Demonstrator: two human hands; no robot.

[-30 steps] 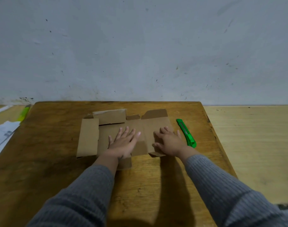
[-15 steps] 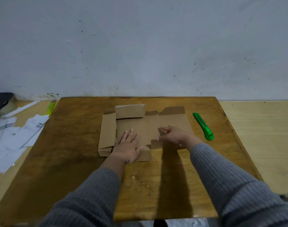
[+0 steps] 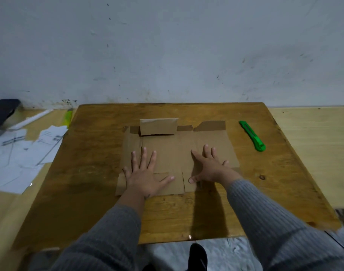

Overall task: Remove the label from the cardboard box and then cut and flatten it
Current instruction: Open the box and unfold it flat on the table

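The brown cardboard box (image 3: 173, 149) lies cut open and spread out in the middle of the wooden table (image 3: 89, 173). One back flap (image 3: 158, 126) still stands partly up. My left hand (image 3: 145, 173) presses flat on the near left panels, fingers spread. My right hand (image 3: 210, 165) presses flat on the near right panels, fingers spread too. Neither hand holds anything. A green utility knife (image 3: 252, 135) rests on the table to the right of the cardboard, apart from it.
White papers and labels (image 3: 20, 153) are scattered on the lower surface left of the table, with a yellow-green marker (image 3: 67, 118) and a dark object (image 3: 2, 112) by the wall. A pale wooden surface (image 3: 314, 149) adjoins the table's right side. A grey wall rises behind.
The left side flap has been folded out flat. Both hands have spread open and now press down on the cardboard. The camera has tilted down and shifted.
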